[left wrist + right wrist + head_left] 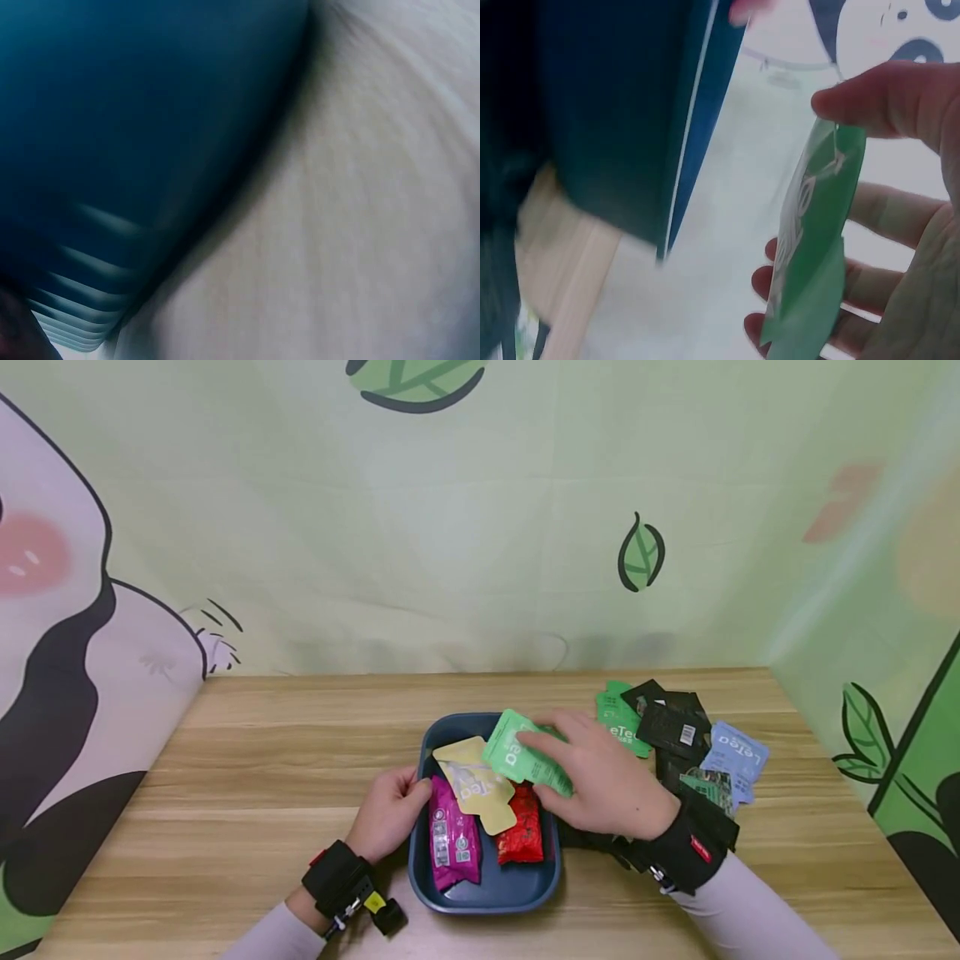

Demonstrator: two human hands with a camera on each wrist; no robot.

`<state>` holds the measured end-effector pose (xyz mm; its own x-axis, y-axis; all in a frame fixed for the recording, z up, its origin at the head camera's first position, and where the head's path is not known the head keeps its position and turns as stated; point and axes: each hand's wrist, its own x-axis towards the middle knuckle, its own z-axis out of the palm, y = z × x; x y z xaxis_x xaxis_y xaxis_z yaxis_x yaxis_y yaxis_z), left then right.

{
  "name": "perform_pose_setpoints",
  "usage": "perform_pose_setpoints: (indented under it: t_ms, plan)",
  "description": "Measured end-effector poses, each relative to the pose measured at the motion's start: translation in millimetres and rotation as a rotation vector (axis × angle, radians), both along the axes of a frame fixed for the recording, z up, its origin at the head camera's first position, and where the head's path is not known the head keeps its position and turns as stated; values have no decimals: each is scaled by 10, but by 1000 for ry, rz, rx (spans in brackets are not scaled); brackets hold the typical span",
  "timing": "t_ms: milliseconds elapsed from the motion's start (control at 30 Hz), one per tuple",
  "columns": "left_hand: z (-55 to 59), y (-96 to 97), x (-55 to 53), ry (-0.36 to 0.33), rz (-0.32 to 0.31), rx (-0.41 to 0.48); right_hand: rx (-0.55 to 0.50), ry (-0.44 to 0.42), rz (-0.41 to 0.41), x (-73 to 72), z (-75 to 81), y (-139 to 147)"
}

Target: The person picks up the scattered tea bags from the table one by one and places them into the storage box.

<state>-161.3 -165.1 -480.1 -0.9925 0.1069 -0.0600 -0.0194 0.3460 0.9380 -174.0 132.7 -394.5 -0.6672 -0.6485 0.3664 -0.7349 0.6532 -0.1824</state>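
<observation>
My right hand (600, 772) pinches a green tea sachet (513, 745) lettered "LeTea" above the far right part of a dark blue plastic bin (483, 906). In the right wrist view, thumb and fingers hold the green sachet (821, 225) from both sides, beside the bin's wall (630, 112). My left hand (390, 810) grips the bin's left rim, thumb on top; its fingers are partly hidden. Inside lie a magenta packet (453, 847), a pale yellow sachet (468, 772) on top and a red packet (525, 831). Only the bin's side (135, 112) shows clearly in the left wrist view.
Right of the bin, green sachets (621, 722), black sachets (675, 727) and light blue sachets (735, 756) lie in a loose pile on the wooden table (285, 752). A printed green cloth (480, 543) hangs behind the table.
</observation>
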Motion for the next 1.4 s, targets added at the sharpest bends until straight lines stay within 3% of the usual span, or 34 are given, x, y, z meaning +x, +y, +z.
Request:
perform_pose_setpoints:
  t_ms: [267, 567, 933, 1133, 1400]
  plan:
    - [-19, 2, -11, 23, 2, -21, 43, -95, 227, 269, -71, -271]
    - [-22, 5, -24, 21, -8, -16, 78, -128, 363, 444, -135, -407]
    - [-25, 2, -26, 33, -7, -21, 94, -131, 391, 476, -161, -430]
    - [-20, 1, -20, 24, -5, -21, 119, -191, 380, 494, -141, -412]
    - [-19, -4, -13, 27, 0, -25, 119, -205, 339, 454, -106, -371]
